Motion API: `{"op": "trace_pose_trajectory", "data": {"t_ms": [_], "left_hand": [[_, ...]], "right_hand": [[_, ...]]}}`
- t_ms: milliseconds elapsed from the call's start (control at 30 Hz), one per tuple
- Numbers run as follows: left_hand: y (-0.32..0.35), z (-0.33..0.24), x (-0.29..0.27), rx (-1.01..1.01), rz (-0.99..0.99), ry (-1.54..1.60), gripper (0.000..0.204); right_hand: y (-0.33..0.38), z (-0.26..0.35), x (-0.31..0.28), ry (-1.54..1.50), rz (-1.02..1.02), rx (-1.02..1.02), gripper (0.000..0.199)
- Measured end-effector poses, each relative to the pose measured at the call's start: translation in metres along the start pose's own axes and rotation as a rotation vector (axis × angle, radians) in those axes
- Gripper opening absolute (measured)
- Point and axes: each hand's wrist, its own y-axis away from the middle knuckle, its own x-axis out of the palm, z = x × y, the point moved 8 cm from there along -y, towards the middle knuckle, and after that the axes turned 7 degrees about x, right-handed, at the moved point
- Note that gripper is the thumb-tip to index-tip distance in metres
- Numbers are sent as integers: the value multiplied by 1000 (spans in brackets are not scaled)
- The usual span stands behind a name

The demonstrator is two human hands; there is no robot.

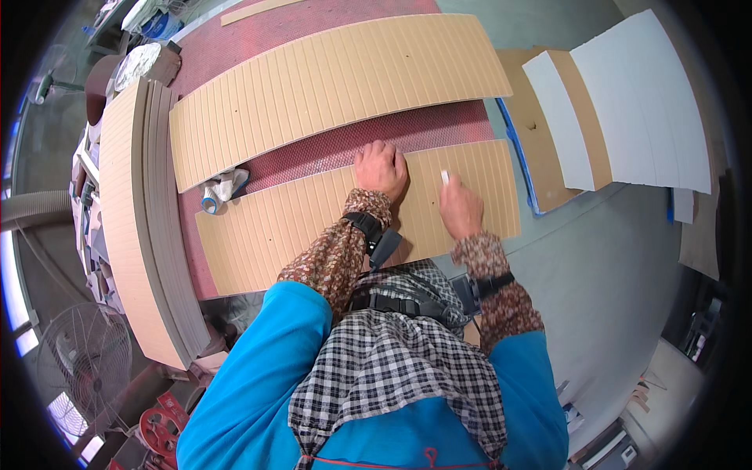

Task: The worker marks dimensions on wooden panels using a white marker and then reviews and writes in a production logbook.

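A tan grooved board (313, 227) lies flat on the red mesh-topped table in front of me, with a few small dark holes in it. At its far edge rests my left hand (380, 168), fingers bent over the edge; the fingertips are hidden. To the right, my right hand (461, 207) is closed above the same board. A small white piece (445, 177) sticks out from its fingers, too small to name. Beyond a strip of red mesh (337, 145) lies a second grooved board (337, 78), roughly parallel to the first.
White-and-blue crumpled gloves (225, 188) sit between the boards at the left. A stack of boards (149, 227) stands along the table's left side. White and brown panels (627, 102) lie at the right. A fan (84, 360) is at the lower left.
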Motion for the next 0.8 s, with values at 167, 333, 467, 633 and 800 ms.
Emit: {"op": "trace_pose_trajectory", "data": {"t_ms": [167,333,467,633,800], "left_hand": [[2,2,3,8,-2,-14,17],[2,3,2,29,-20,17,18],[3,10,0,65,19,87,20],[7,22,-10,138,71,88,22],[13,44,-26,126,119,50,22]], "right_hand": [[99,-46,19,-26,9,9,18],[158,-65,30,-5,38,24,16],[169,-60,29,-29,1,84,17],[155,-40,25,-91,-86,48,19],[157,-46,29,-50,-109,89,20]]}}
